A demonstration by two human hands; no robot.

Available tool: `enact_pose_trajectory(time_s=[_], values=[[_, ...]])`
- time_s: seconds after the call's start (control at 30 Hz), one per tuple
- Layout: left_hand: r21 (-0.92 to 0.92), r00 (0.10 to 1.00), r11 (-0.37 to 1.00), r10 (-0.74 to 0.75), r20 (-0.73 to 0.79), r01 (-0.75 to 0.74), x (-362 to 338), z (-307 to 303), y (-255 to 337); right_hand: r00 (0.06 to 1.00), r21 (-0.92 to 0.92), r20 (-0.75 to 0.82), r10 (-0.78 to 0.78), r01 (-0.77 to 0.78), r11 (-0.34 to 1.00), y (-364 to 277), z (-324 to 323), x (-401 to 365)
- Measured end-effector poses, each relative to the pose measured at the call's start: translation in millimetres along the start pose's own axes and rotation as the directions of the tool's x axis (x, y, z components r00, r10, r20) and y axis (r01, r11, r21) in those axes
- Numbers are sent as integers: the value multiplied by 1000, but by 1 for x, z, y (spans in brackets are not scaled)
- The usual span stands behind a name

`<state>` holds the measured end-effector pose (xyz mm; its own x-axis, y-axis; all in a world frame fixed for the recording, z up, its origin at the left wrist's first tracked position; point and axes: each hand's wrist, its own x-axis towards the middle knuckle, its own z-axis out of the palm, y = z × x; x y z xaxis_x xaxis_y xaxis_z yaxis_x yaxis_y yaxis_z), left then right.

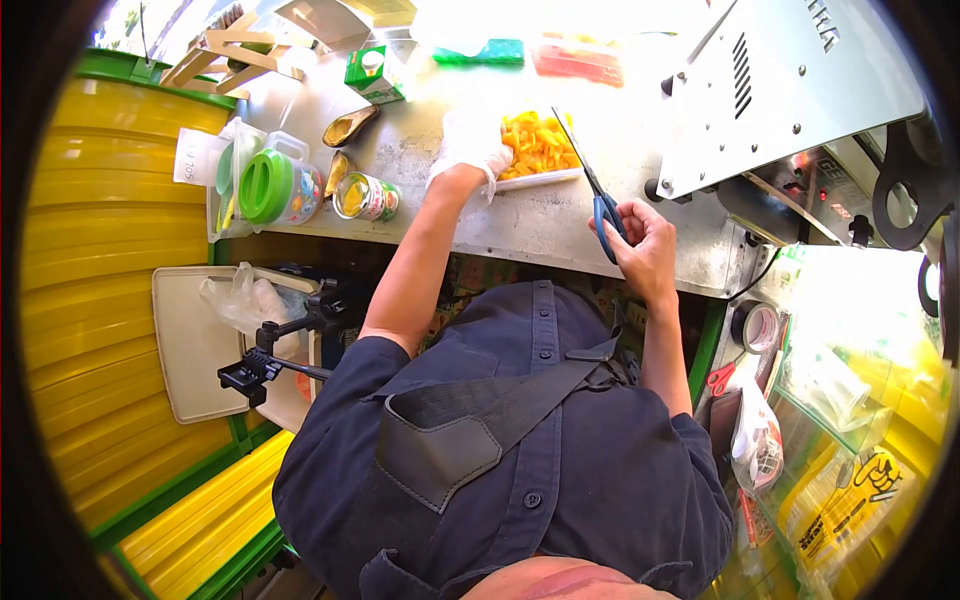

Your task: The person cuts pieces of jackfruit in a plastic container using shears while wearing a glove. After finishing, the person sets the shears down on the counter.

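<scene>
Facing a steel bench (520, 225) in a cramped yellow-and-green stall, grey machine (790, 90) far right. Gloved left hand (468, 140) rests on the left edge of one tray (540, 180) of yellow fruit pieces (538, 143), mid-bench; glare hides its spread. Right hand (640, 240) curled shut on one pair of blue scissors (603, 208); left: one open tin (366, 196), one green-lidded jar (270, 187).

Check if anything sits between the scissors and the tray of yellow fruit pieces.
Nothing visible does. The scissors, held in the right hand, point their blades over the right edge of the tray, beside the yellow fruit pieces. The gloved left hand rests at its left side, apart from the blades.
</scene>
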<state>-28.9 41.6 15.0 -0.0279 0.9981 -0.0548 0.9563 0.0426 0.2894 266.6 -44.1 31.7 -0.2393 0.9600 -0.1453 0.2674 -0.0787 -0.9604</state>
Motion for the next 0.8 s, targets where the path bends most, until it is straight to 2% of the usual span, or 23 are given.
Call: enact_pose_trajectory(time_s=[0.07,0.2,0.3,0.5,0.57,0.6,0.67,0.8], values=[[6,1000,1000,0,-6,0,-3,-1,1,1000,-68,-4,0,0,998,4,-1,0],[8,999,1000,30,-14,-30,-7,-6,1,1000,-92,-17,-10,9,996,14,0,2],[-41,1000,999,-30,2,30,-10,-18,8,1000,-82,-19,-1,-1,997,13,-1,1],[-182,997,982,40,-68,-52,-13,-29,16,1000,3,-21,-11,11,1000,3,-1,-2],[-267,990,955,114,-88,-133,-16,-34,22,1000,40,-18,3,-2,999,-1,-1,-3],[-267,990,954,114,-88,-133,-17,-32,21,1000,40,-18,3,-2,999,-1,-1,-3],[-127,966,958,253,-44,-257,-18,-29,13,1000,33,-22,-17,18,999,0,-1,-3],[-170,975,960,223,-4,-220,-17,-30,5,1000,57,-28,-10,12,998,2,-3,-6]])
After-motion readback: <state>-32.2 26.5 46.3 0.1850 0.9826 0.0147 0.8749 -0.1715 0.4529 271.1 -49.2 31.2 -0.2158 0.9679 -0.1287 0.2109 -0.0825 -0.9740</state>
